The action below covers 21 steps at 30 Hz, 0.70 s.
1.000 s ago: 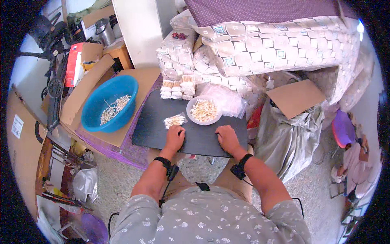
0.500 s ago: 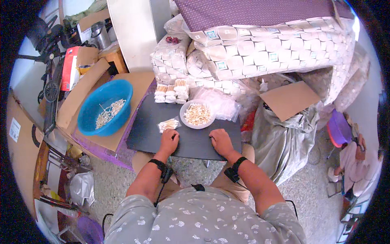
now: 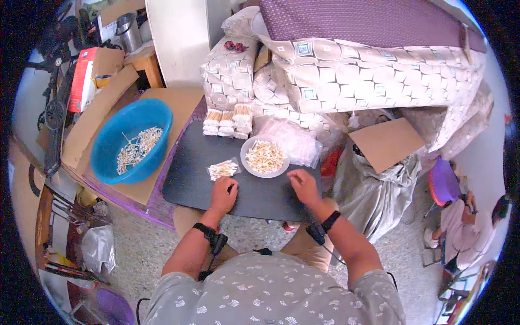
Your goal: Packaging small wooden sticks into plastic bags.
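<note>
My left hand (image 3: 223,195) rests in a loose fist on the dark table (image 3: 187,162), just in front of a small clear bag of cotton swabs (image 3: 222,170). My right hand (image 3: 304,187) is also curled closed, over the table's right side. It sits near, but apart from, a round translucent bowl (image 3: 244,165) heaped with loose cotton swabs (image 3: 264,157). I see nothing in either hand, though the fingertips are partly hidden. Behind the bowl lie stacked packs of cotton swabs (image 3: 228,122) and a pile of clear plastic bags (image 3: 295,142).
A blue basin (image 3: 103,157) holding more swabs stands on cardboard (image 3: 187,103) at the left. Right of the table is a grey sack (image 3: 357,195) topped by a cardboard piece (image 3: 387,140). A patterned, covered couch (image 3: 368,76) is behind. Another person (image 3: 466,230) sits far right.
My right hand has shifted slightly to the right and away from me. My left hand has stayed in place by the bagged swabs. The whole view has shifted a little.
</note>
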Each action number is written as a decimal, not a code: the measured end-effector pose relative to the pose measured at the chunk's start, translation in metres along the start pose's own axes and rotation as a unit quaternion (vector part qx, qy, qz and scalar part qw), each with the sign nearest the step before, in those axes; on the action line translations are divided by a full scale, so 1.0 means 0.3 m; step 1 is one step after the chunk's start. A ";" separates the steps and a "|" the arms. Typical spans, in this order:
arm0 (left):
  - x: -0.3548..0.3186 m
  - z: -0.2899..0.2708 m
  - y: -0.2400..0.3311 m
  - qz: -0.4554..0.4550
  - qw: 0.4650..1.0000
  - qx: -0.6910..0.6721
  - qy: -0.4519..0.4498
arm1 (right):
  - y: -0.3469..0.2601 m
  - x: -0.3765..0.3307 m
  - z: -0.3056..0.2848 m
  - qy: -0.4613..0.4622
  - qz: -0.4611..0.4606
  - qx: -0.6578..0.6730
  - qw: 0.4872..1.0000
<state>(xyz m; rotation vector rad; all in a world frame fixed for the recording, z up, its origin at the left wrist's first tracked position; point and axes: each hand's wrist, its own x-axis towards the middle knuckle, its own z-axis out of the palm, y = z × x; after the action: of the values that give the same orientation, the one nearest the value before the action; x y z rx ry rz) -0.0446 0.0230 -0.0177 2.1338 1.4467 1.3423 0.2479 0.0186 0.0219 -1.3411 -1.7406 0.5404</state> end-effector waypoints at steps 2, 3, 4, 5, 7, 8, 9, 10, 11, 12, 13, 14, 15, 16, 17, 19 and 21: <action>0.006 0.000 0.016 0.000 1.000 -0.015 0.000 | -0.012 0.077 -0.038 -0.003 0.003 -0.002 1.000; 0.009 -0.001 0.023 0.003 1.000 -0.026 0.001 | -0.017 0.118 -0.052 -0.004 0.002 0.001 1.000; 0.006 -0.004 0.025 -0.001 1.000 -0.027 0.001 | -0.032 0.160 -0.058 -0.011 -0.032 -0.015 0.999; 0.003 -0.006 0.022 -0.009 1.000 -0.024 0.005 | -0.053 0.196 -0.062 -0.015 -0.031 -0.016 0.999; 0.004 -0.009 0.019 -0.020 0.999 -0.023 0.010 | -0.081 0.260 -0.064 -0.071 0.002 -0.040 0.997; 0.008 -0.011 0.018 -0.014 1.000 -0.023 0.004 | -0.081 0.288 -0.061 -0.073 0.003 -0.042 0.996; 0.011 -0.012 0.017 -0.008 1.000 -0.023 -0.002 | -0.086 0.314 -0.056 -0.084 0.006 -0.041 0.996; 0.012 -0.011 0.015 -0.010 1.000 -0.025 -0.001 | -0.076 0.337 -0.048 -0.096 0.009 -0.039 0.995; 0.012 -0.008 0.014 -0.006 1.000 -0.029 0.003 | -0.066 0.362 -0.038 -0.099 0.009 -0.041 0.994; 0.012 -0.006 0.012 -0.003 0.999 -0.034 0.007 | -0.058 0.386 -0.025 -0.104 -0.026 -0.072 0.992; 0.012 -0.005 0.009 -0.005 0.999 -0.035 0.008 | -0.046 0.407 -0.013 -0.110 -0.061 -0.102 0.987; 0.012 -0.005 0.006 -0.001 0.999 -0.035 0.011 | -0.035 0.427 -0.001 -0.112 -0.061 -0.103 0.986; 0.012 -0.004 0.005 0.004 0.999 -0.035 0.013 | -0.024 0.446 0.009 -0.115 -0.084 -0.153 0.978; 0.010 -0.009 0.005 0.000 0.999 -0.035 0.015 | -0.029 0.461 0.025 -0.120 -0.107 -0.199 0.967; 0.008 -0.014 0.006 -0.006 0.999 -0.035 0.012 | -0.034 0.473 0.039 -0.124 -0.109 -0.199 0.966; 0.008 -0.023 0.012 -0.015 0.999 -0.035 0.013 | -0.043 0.493 0.064 -0.156 -0.054 -0.314 0.935; 0.011 -0.031 0.021 -0.024 0.999 -0.038 -0.010 | -0.048 0.505 0.080 -0.164 -0.058 -0.322 0.931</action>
<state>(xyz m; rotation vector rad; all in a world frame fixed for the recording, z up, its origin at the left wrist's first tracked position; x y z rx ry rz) -0.0476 0.0201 -0.0067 2.0452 1.4064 1.3336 0.2104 0.1586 0.0743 -1.6359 -2.3884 0.1171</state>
